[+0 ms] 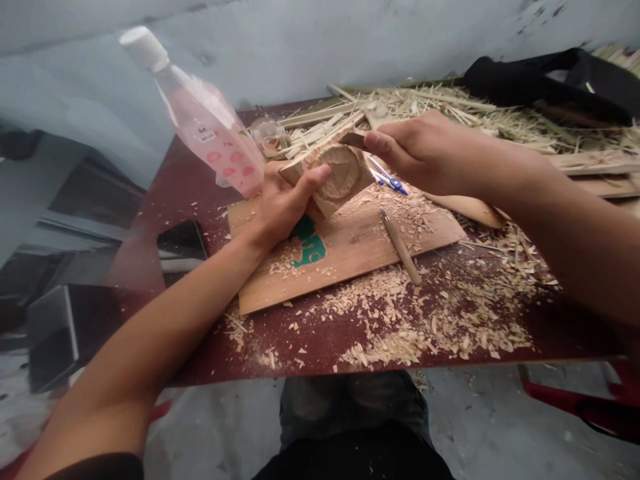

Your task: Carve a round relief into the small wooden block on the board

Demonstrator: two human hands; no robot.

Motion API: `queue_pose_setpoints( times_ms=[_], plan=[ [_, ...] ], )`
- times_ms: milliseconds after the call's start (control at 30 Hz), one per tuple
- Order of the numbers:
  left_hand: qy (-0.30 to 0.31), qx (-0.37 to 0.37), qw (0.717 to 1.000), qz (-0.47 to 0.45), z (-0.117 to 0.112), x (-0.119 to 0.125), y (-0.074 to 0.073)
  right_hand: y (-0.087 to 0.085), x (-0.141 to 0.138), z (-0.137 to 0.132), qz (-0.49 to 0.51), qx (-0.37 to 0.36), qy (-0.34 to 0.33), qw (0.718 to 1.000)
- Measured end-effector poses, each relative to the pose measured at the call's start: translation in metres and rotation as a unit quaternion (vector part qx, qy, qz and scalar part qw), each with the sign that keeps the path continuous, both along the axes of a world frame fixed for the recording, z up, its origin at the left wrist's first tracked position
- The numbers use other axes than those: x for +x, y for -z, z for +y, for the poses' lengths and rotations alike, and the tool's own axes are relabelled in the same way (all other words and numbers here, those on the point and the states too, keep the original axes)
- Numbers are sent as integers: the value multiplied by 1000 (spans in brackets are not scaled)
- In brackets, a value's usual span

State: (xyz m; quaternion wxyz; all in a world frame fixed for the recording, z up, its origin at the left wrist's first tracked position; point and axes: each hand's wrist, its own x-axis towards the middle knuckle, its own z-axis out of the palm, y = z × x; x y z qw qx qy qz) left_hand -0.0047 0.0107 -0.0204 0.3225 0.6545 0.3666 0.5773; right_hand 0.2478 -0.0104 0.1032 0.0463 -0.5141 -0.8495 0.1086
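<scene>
Step in hand: carving, by the look of it; the blade sits at the upper rim of a round hollow already cut in the block
Left hand (280,203): clamped round the wood block (340,175), thumb across its front edge, tilting it up
Right hand (415,150): closed on a carving tool (353,139), its tip touching the top of the block
Where the block is: lifted off the board (350,250), held above its far left corner, over the desk (560,327)
Nearby: a second tool (400,247) lies loose on the board; shavings (400,327) are spread over board and desk; a pink bottle (210,133) and a phone (183,243) are to the left
What a further cut calls for: a firm hold on the block, a shallow push along the rim, and the left thumb kept out of the blade's line
Risk: I judge a slip toward the left fingers the main one
</scene>
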Motion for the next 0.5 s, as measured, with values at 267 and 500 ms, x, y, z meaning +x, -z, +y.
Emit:
queue_pose_setpoints(
  times_ms=[267,500],
  plan=[
    [82,-16,996,44,-7,-1,-12,-13,13,7,-100,-34,26,994],
    [105,2,989,101,-7,-1,-16,-26,15,5,-157,-79,40,984]
  ],
)
